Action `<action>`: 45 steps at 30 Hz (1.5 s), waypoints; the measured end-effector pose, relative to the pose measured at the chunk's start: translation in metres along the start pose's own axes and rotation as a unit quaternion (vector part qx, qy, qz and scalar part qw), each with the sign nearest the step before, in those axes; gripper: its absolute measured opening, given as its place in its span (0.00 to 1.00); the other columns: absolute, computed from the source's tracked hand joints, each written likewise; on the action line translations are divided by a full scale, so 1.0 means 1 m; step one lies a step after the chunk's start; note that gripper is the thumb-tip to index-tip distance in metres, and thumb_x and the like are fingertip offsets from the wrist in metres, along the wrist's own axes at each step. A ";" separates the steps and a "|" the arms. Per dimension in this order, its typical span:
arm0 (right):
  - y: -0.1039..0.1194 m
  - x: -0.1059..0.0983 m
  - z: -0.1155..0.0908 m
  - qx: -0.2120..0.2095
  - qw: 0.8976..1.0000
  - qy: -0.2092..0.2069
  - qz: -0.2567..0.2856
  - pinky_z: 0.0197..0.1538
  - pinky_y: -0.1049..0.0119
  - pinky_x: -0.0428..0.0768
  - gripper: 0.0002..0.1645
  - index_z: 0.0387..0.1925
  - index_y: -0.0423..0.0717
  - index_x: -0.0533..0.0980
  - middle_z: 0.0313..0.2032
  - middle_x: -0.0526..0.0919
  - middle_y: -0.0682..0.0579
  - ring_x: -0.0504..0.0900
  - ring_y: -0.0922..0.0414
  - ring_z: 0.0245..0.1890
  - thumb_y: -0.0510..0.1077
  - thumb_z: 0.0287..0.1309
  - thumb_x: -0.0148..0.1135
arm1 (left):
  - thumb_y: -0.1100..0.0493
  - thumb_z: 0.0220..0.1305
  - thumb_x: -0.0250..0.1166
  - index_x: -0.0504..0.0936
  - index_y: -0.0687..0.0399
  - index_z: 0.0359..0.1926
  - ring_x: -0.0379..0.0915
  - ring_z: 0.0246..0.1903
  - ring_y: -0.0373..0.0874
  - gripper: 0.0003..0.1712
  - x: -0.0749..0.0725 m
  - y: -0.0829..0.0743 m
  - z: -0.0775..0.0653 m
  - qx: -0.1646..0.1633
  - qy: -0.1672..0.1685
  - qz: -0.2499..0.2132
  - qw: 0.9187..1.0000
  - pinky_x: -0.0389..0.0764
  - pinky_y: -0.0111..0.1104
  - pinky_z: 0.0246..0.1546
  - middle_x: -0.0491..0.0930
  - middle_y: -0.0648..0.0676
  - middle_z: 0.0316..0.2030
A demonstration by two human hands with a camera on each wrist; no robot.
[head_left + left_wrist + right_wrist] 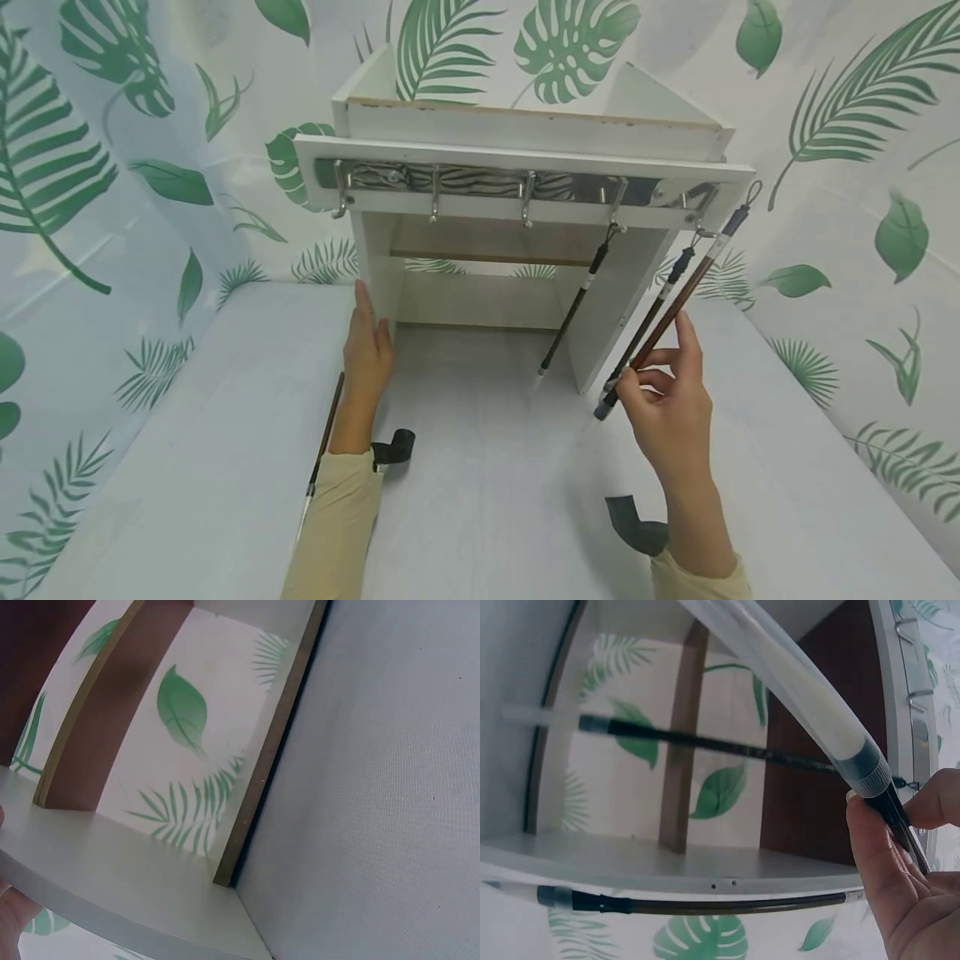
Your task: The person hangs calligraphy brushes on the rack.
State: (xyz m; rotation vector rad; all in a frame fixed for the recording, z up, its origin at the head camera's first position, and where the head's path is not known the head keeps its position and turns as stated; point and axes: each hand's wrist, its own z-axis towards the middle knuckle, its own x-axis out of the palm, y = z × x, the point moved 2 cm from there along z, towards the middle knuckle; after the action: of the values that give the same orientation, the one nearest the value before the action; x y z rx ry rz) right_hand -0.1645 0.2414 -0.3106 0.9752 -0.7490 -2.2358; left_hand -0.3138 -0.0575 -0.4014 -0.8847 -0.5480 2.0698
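My right hand (671, 400) pinches a brown-handled brush (678, 304) near its lower end. A clear cap (795, 690) covers the brush's pale bristles in the right wrist view. Its loop (753, 193) stands above the rightmost hook (701, 208) and looks apart from it. Just behind, a dark brush (655, 310) hangs at that end of the hook strip. Another dark brush (573, 312) dangles from the hook to its left. My left hand (366, 362) holds the left side panel of a white rack (525, 152), thumb and fingers on either side of its edge.
Beside my left forearm a further brush (327, 433) lies on the white table (480, 500). Several metal hooks, including the leftmost hook (341, 187), line the rack's front. Leaf-patterned sheeting (847, 167) surrounds the table. Black wrist mounts (636, 525) project inward from both forearms.
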 end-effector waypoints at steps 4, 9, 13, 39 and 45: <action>0.002 0.002 -0.001 -0.013 1.000 -0.003 0.012 0.30 0.89 0.72 0.48 0.70 0.55 0.47 0.35 0.71 0.53 0.74 0.81 0.29 0.27 0.51 0.51 | 0.68 0.66 0.47 0.45 0.67 0.68 0.59 0.60 0.64 0.33 0.001 0.000 0.000 0.008 -0.007 0.000 1.000 0.65 0.53 0.57 0.60 0.71 0.61; 0.005 0.002 -0.002 -0.047 0.999 -0.008 0.016 0.32 0.89 0.72 0.48 0.70 0.51 0.48 0.35 0.72 0.51 0.74 0.81 0.30 0.26 0.49 0.52 | 0.69 0.66 0.47 0.46 0.68 0.68 0.59 0.60 0.65 0.33 0.001 -0.001 0.001 0.014 -0.012 0.000 1.000 0.65 0.52 0.57 0.61 0.72 0.60; 0.008 0.005 -0.004 -0.081 0.997 0.000 0.017 0.34 0.90 0.72 0.47 0.69 0.47 0.49 0.34 0.72 0.46 0.73 0.81 0.31 0.25 0.48 0.52 | 0.69 0.66 0.47 0.46 0.69 0.68 0.58 0.61 0.64 0.33 0.002 -0.001 0.001 0.013 -0.010 -0.003 1.000 0.64 0.52 0.58 0.60 0.71 0.61; 0.021 0.025 -0.013 -0.176 0.983 0.042 -0.030 0.35 0.89 0.72 0.47 0.67 0.43 0.55 0.31 0.74 0.44 0.81 0.55 0.26 0.25 0.44 0.59 | 0.68 0.66 0.47 0.45 0.67 0.69 0.60 0.60 0.64 0.33 0.000 0.001 0.000 0.007 -0.008 -0.002 1.000 0.66 0.53 0.57 0.62 0.71 0.59; 0.020 0.028 -0.014 -0.183 0.981 0.054 -0.023 0.34 0.88 0.73 0.47 0.67 0.42 0.55 0.32 0.74 0.45 0.80 0.56 0.25 0.24 0.43 0.59 | 0.68 0.66 0.47 0.46 0.68 0.68 0.61 0.59 0.64 0.33 0.000 0.001 0.001 0.016 -0.013 -0.005 1.000 0.66 0.52 0.57 0.64 0.71 0.57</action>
State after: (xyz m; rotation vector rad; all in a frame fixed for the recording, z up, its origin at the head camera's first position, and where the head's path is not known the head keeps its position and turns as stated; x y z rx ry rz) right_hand -0.1634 0.2051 -0.3174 0.9264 -0.2550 -2.2326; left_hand -0.3148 -0.0580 -0.4017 -0.8365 -0.5316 2.0787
